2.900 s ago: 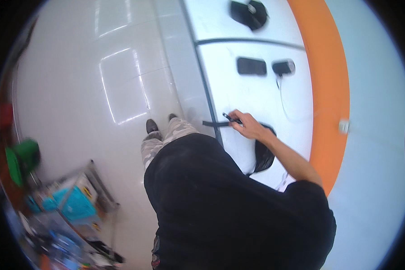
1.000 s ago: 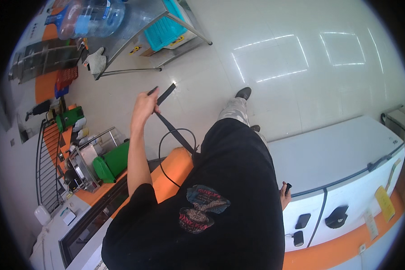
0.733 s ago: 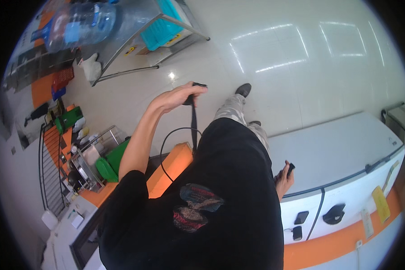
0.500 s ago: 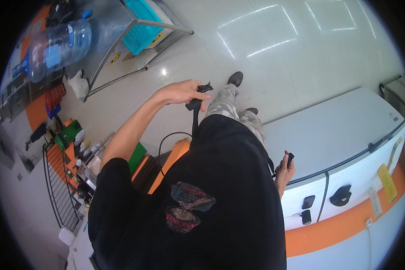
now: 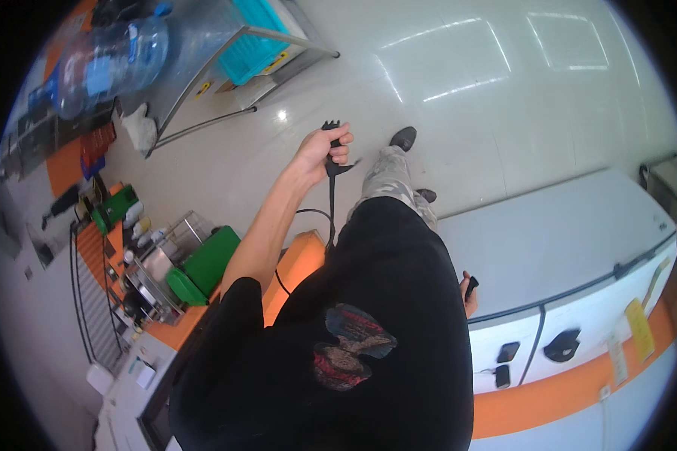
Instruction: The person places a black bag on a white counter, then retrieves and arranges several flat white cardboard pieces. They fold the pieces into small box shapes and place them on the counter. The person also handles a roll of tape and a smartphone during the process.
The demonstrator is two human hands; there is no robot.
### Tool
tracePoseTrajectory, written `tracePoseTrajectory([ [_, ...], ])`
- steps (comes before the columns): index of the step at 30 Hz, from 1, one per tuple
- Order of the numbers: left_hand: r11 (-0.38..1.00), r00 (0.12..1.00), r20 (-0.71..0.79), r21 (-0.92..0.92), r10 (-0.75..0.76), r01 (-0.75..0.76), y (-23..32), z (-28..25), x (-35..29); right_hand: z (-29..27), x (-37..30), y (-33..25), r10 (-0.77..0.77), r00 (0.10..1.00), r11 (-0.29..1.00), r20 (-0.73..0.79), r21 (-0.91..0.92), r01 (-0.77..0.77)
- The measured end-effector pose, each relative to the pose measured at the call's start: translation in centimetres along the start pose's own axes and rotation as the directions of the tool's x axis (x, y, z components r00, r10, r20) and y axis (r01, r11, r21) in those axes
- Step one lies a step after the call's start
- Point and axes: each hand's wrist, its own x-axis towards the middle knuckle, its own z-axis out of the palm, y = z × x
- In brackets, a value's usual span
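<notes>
I judge strap-handling in hand: left hand (image 5: 329,149) clenched on a black strap (image 5: 332,204), right hand (image 5: 469,301) curled round a black piece (image 5: 471,286) at right; next move calls for aligning both.

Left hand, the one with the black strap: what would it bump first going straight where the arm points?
Probably nothing as far as the picture shows: the left hand has shiny floor ahead. The metal table leg looks left of its path, but depth is unclear.
</notes>
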Motion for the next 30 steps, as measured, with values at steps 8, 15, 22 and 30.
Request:
tracePoseTrajectory([
  [8, 0.963, 0.974, 0.13, -0.221, 0.185, -0.153, 1.3, -2.8, -2.0, -1.1, 1.0, 0.2, 0.006, 1.0, 0.999, 0.008, -0.048, -0.006],
  [15, 0.851, 0.922, -0.042, -0.37, 0.385, -0.372, -1.7, -2.6, -3.5, -3.4, 2.3, 0.5, 0.007, 1.0, 0.996, -0.016, -0.094, -0.009],
  [22, 0.746, 0.89, 0.14, 0.498, 0.435, -0.443, -0.2, 0.1, -4.9, -4.4, 2.7, 0.7, -0.005, 1.0, 0.994, -0.022, -0.108, 0.003],
  [30, 0.803, 0.918, 0.324, 0.471, 0.228, -0.365, 0.8, -0.6, -5.0, -4.4, 2.4, 1.4, 0.007, 0.998, 0.996, -0.058, -0.086, -0.012],
])
